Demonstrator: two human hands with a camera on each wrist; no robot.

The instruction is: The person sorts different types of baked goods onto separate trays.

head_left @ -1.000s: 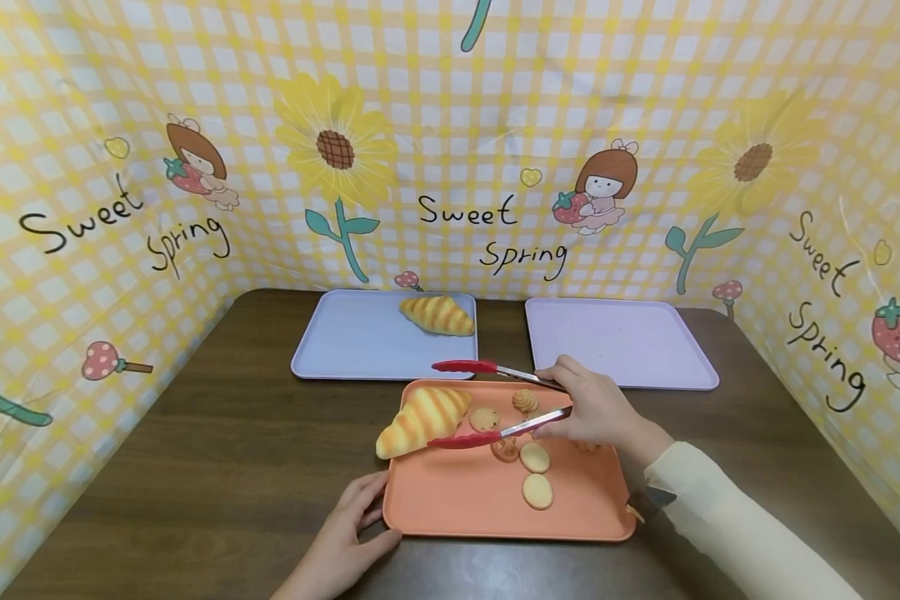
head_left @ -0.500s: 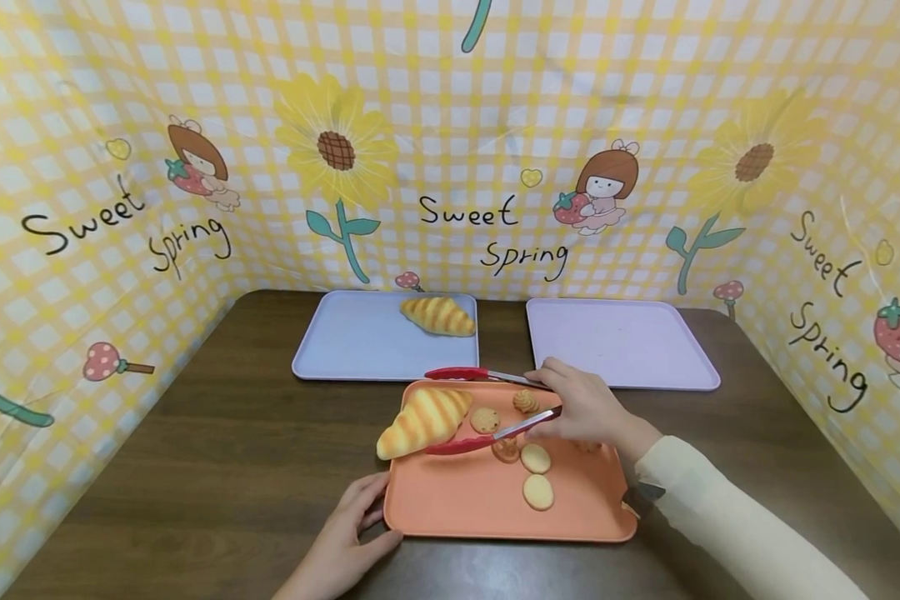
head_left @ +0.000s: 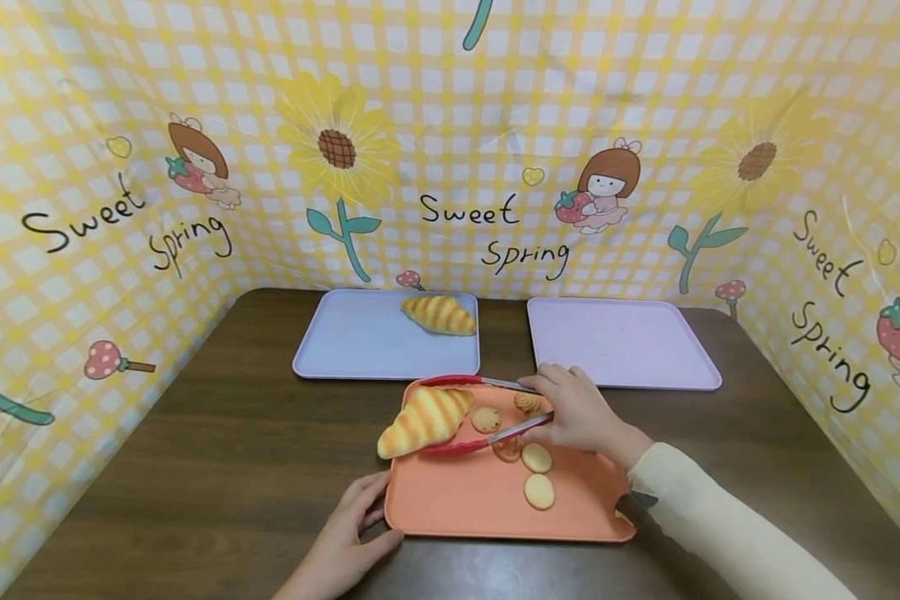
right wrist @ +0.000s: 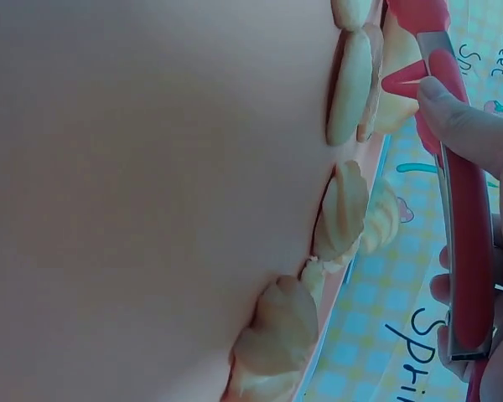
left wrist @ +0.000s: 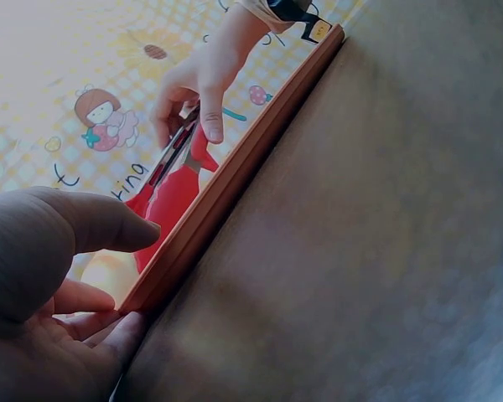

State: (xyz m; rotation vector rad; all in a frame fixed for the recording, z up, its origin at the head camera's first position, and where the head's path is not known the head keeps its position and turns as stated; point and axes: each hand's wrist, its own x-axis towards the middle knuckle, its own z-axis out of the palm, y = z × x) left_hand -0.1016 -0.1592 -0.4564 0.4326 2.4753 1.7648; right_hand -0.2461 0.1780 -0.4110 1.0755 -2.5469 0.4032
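Observation:
My right hand [head_left: 581,412] grips red-tipped metal tongs [head_left: 480,412], their two arms spread either side of a croissant [head_left: 423,419] on the orange tray [head_left: 457,500]. The croissant overhangs the tray's left rim. Several small cookies [head_left: 537,475] lie on the tray near the tongs. My left hand [head_left: 345,542] holds the tray's front left corner [left wrist: 142,293], thumb on the rim. In the right wrist view the tongs [right wrist: 465,243] run along my fingers above the cookies [right wrist: 348,75].
A blue tray [head_left: 345,342] at the back holds a second croissant [head_left: 438,315]. A lilac tray [head_left: 622,342] sits to its right. Yellow checked cloth walls close in the brown table [head_left: 195,467] on three sides.
My right hand has moved the tongs down and left, and their arms have come closer round the croissant. The left hand and trays have stayed put.

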